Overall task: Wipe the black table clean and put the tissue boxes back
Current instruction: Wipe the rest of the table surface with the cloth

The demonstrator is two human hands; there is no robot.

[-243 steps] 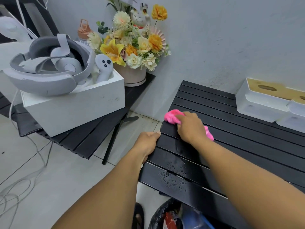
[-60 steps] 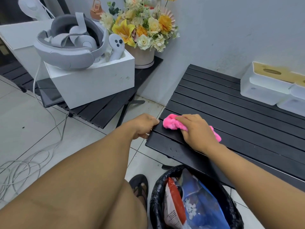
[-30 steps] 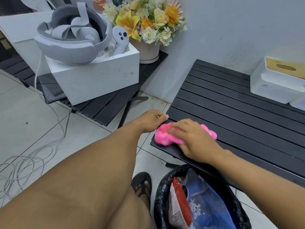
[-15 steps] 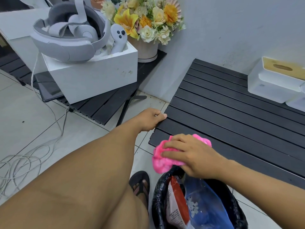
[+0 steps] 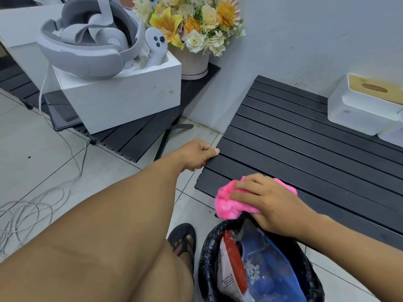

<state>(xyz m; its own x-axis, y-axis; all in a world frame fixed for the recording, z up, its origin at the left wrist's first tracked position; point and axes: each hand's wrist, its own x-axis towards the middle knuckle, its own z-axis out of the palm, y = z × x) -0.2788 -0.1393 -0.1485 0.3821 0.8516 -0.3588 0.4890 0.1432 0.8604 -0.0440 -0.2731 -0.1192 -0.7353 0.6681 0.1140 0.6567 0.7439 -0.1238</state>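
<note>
The black slatted table [image 5: 305,149] fills the right half of the view. My right hand [image 5: 270,203] holds a fluffy pink cloth [image 5: 229,203] at the table's near left corner, half over the edge above a bin. My left hand [image 5: 196,154] grips the table's left edge, thumb on top of a slat. A white tissue box [image 5: 359,107] with a tan lid stands at the table's far right by the wall. Beside it a second white box [image 5: 392,132] is cut off by the frame.
A bin lined with a black bag [image 5: 257,264] holds red and blue wrappers just below the table's corner. My sandalled foot [image 5: 183,240] is beside it. To the left, another black table [image 5: 135,138] carries a white box with a headset [image 5: 117,94] and a flower pot [image 5: 192,62]. Cables [image 5: 28,210] lie on the tiles.
My right hand swept the pink cloth toward me across the slats and partly over the near left corner above the bin. My left hand stayed on the table's edge.
</note>
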